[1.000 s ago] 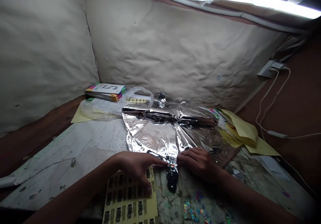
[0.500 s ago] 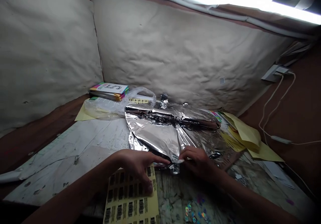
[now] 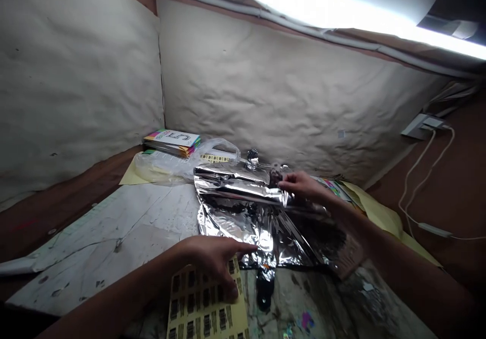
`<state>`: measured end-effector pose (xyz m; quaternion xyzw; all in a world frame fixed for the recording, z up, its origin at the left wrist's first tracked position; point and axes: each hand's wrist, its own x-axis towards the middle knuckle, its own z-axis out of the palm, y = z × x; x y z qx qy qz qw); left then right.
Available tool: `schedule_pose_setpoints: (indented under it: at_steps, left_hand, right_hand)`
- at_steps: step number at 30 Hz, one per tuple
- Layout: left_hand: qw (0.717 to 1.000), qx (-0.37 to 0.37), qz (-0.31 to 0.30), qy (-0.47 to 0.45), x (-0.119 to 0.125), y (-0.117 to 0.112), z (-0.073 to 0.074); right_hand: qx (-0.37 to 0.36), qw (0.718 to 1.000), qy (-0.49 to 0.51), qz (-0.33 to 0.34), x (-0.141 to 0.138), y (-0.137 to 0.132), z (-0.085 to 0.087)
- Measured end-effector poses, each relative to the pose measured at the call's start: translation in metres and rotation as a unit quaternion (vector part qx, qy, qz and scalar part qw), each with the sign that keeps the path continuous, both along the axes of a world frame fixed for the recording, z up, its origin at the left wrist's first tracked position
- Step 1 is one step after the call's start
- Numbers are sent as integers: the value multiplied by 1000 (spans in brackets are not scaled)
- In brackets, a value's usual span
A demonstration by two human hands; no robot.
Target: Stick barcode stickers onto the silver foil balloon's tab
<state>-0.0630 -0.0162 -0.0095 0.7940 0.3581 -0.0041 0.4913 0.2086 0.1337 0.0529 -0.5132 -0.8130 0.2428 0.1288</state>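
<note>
A stack of flat silver foil balloons (image 3: 228,222) lies crumpled on the table, with a narrow dark tab (image 3: 265,291) pointing toward me. At the far side of the stack, my right hand (image 3: 304,184) pinches the edge of a folded-back foil balloon (image 3: 276,177) between thumb and fingers. My left hand (image 3: 212,258) has its index finger stretched out over the near foil and its thumb spread apart. Beneath this hand is a yellow sheet of barcode stickers (image 3: 207,319), partly covered by it; its other fingers are hidden.
Colourful printed cards (image 3: 172,139) are stacked at the back left beside a clear plastic bag (image 3: 167,164). Yellow paper (image 3: 374,207) lies at the right. Shiny confetti (image 3: 307,321) is scattered near the front. A socket with white cables (image 3: 425,125) is on the right wall.
My right hand has moved from the balloon's near tab to the far side, carrying foil back with it. A dark tab now shows at the front. My left hand stays nearly in place.
</note>
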Motion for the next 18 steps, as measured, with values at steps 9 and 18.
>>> schedule_pose_setpoints:
  at_steps: [9,18]
  left_hand:
    - [1000,-3,18,2,1,1,-3]
    - [914,-38,315,-252,-4,15,-1]
  right_hand:
    - [143,982,-95,-73,-65,125,23]
    - [159,979,-110,-58,-85,89,-22]
